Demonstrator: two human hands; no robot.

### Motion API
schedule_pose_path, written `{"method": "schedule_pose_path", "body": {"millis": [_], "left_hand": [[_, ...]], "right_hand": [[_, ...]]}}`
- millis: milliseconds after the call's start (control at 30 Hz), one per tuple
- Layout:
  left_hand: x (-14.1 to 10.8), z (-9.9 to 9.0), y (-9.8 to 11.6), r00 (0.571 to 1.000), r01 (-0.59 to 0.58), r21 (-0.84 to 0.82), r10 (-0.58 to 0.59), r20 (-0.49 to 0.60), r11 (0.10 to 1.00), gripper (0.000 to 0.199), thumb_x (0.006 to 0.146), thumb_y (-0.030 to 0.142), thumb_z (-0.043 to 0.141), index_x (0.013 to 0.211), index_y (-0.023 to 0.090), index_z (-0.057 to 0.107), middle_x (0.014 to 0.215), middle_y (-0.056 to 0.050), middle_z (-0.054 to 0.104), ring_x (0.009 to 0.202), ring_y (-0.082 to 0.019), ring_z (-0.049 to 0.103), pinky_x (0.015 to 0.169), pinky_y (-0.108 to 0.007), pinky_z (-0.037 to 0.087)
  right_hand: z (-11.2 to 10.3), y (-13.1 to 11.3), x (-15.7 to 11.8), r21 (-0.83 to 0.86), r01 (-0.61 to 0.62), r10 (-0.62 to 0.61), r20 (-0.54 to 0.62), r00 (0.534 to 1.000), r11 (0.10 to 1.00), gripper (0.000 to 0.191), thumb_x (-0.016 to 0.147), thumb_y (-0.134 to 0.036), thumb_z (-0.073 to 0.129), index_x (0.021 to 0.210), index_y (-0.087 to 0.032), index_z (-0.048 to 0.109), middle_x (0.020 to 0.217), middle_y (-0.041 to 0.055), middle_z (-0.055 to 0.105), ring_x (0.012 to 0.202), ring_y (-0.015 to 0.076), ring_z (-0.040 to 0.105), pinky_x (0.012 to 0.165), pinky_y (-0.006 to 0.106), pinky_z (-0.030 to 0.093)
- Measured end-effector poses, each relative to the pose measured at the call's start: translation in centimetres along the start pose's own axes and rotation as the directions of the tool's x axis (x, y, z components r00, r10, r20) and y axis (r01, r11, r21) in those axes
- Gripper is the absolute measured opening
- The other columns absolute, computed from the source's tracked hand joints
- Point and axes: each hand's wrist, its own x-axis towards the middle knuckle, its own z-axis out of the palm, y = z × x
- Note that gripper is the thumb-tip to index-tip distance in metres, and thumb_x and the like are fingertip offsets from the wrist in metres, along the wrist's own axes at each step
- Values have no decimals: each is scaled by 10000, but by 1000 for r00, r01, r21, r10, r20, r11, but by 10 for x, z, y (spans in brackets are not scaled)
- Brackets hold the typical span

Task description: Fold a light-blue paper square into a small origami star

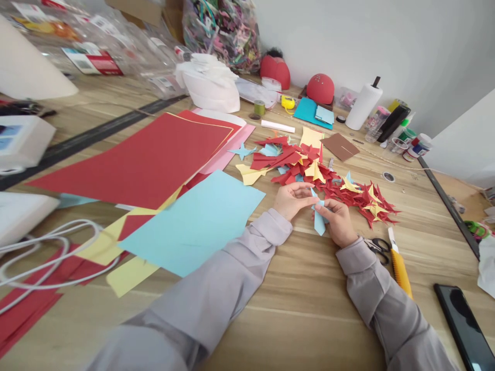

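Right hand (338,222) is shown pinching a folded light-blue paper piece (319,220), held above a wooden tabletop (294,319). Left hand (294,200) is held open and curved just beside it; red folded paper shapes (328,178) are heaped just beyond.

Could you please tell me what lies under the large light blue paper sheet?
The light blue sheet overlaps a red sheet and a yellow sheet; what lies under its middle is hidden.

Pale blue paper strip (319,220); grey sleeves (216,293); brown wood-grain tabletop (301,319)
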Motion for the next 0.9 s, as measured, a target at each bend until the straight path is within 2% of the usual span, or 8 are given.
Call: {"method": "schedule_pose_path", "body": {"millis": [67,233,333,533,667,900], "left_hand": [[0,0,0,1000,-10,8,10,-8,1000,468,378,168,868,809,131,693,637,3,677,625,-132,628,650,-275,506],[2,-5,-2,1000,-7,44,6,13,999,378,416,180,868,751,127,702,587,3,671,568,-112,610,626,-256,495],[2,-5,-2,1000,4,10,-5,29,1000,367,431,203,870,750,128,703,574,6,669,550,-103,603,612,-247,497],[1,-1,-2,1000,18,-82,-19,-13,996,376,483,292,857,779,126,696,640,-25,698,564,-125,624,575,-263,514],[1,-2,-1,999,-1,-81,-2,-39,997,395,468,257,864,802,129,695,656,-28,703,611,-130,640,609,-258,521],[1,-3,1,998,41,-110,-45,-33,993,385,452,262,862,769,120,695,636,-25,685,600,-140,628,611,-284,519]], "right_hand": [[0,-1,0,-1,-5,5,10,1000,1000,280,644,-420,777,683,-169,660,558,9,670,443,109,556,421,212,427],[0,-1,0,3,-25,25,21,999,1000,270,623,-406,795,676,-174,668,550,5,665,453,113,567,427,211,433],[-1,0,0,22,-25,25,29,999,999,264,631,-405,791,680,-175,670,550,7,665,457,119,573,434,220,440],[-2,2,1,26,-12,11,35,999,1000,251,654,-398,776,675,-173,666,571,8,671,463,112,561,443,221,424],[-2,2,1,14,-14,14,31,999,1000,256,645,-400,781,679,-173,667,568,6,666,457,107,550,438,219,412],[-1,1,1,-3,-18,18,29,999,1000,265,636,-410,786,676,-177,667,567,4,667,458,113,558,439,222,419]]}}
